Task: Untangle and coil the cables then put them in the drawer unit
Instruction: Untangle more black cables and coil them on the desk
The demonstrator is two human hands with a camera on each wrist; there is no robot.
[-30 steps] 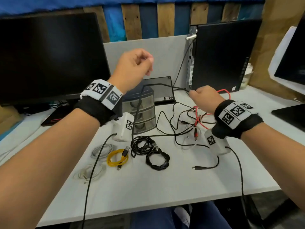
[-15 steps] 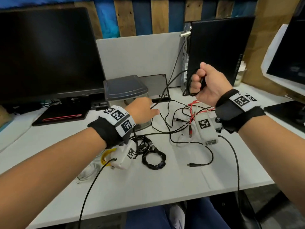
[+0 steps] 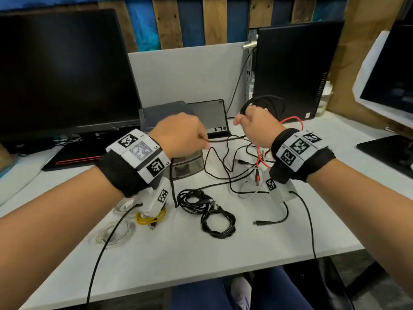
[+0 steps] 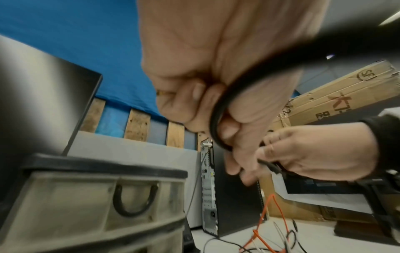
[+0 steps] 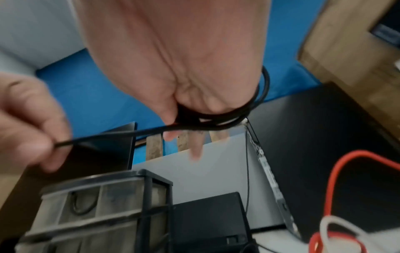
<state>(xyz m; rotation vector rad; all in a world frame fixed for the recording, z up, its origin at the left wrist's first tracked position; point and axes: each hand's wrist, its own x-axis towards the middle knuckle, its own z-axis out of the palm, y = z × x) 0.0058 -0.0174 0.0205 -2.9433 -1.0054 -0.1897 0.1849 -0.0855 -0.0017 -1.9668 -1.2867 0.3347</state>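
Note:
My left hand (image 3: 202, 140) pinches a black cable (image 3: 223, 139) just above the grey drawer unit (image 3: 190, 163). That cable runs right to my right hand (image 3: 244, 118), which holds several loops of it (image 3: 266, 102) wound round the fingers. In the right wrist view the coil (image 5: 229, 119) sits under the thumb, and the strand stretches left to the left hand (image 5: 32, 123). The left wrist view shows the cable (image 4: 216, 119) passing through curled fingers, with the drawer unit (image 4: 97, 196) below. A tangle of black, white and red cables (image 3: 257, 162) lies under my right wrist.
Two coiled black cables (image 3: 218, 222), a yellow coil (image 3: 152, 219) and white coils (image 3: 114, 234) lie on the white desk (image 3: 223, 253). A monitor (image 3: 62, 72) stands at the back left, a black PC tower (image 3: 290, 68) at the back right, and another screen (image 3: 388, 79) at the far right.
My left hand rose from the desk and moved right, toward the right hand. My right hand dropped lower and left, with more black cable looped round it.

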